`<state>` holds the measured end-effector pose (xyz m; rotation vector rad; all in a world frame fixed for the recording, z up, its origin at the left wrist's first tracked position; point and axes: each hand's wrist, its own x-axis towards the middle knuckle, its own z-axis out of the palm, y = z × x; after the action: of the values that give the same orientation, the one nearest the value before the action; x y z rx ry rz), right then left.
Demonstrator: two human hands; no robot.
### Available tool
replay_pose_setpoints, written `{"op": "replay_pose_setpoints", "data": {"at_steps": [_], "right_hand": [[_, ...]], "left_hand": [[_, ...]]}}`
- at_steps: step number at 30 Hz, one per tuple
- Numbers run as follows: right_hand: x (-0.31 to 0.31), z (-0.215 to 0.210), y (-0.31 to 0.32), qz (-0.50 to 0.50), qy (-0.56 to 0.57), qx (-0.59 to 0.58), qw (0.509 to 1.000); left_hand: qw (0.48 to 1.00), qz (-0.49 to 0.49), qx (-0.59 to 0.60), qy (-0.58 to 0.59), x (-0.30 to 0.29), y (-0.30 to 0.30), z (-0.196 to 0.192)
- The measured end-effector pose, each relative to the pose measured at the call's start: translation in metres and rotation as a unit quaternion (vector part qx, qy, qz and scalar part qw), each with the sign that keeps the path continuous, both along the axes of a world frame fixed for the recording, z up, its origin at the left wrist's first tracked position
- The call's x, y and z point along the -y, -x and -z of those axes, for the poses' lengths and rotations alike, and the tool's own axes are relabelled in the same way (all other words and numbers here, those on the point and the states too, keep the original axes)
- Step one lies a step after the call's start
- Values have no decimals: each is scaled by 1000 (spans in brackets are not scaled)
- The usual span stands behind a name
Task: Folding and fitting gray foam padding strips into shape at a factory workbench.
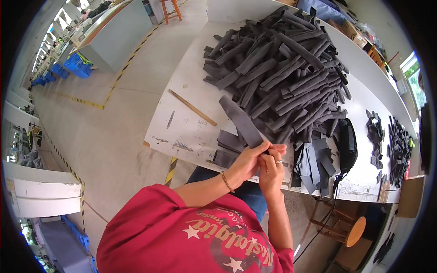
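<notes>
Both my hands are closed together at the table's near edge on one end of a dark grey fabric sleeve. My left hand pinches its near end, and my right hand, with a ring on one finger, grips right beside it. From my fingers the sleeve slants up to the left over the table. What the fingertips do inside the end is hidden. Just left of my hands lie a few flat grey fabric pieces. Beyond them rises a large heap of similar grey sleeves.
A wooden stick lies on the white table. Right of my hands are a stack of flat grey strips and a black pouch-like item with a cord hanging down. A wooden stool stands below. More dark pieces lie far right.
</notes>
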<state>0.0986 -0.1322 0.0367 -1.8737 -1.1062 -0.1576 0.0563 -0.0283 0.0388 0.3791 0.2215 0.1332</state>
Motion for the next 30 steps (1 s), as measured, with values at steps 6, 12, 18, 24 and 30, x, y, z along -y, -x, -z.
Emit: {"op": "replay_pose_setpoints", "data": {"at_steps": [6,12,18,24,30], "right_hand": [[7,-11,8,24,47,-113,992],[25,-5,-5,-7,38,-87,995],[23,-17,-11,-12,-19,3,1000],[20,-16,-10,-28,-15,-10,999],[16,-21,-9,-41,-23,-5,999]], "left_hand": [[997,22,-8,-76,-16,2,11],[983,-167,-27,-75,-43,-3,-26],[986,-131,13,-99,-23,-4,-30],[989,-133,18,-62,-9,2,-24],[993,-96,28,-58,-10,4,-18]]}}
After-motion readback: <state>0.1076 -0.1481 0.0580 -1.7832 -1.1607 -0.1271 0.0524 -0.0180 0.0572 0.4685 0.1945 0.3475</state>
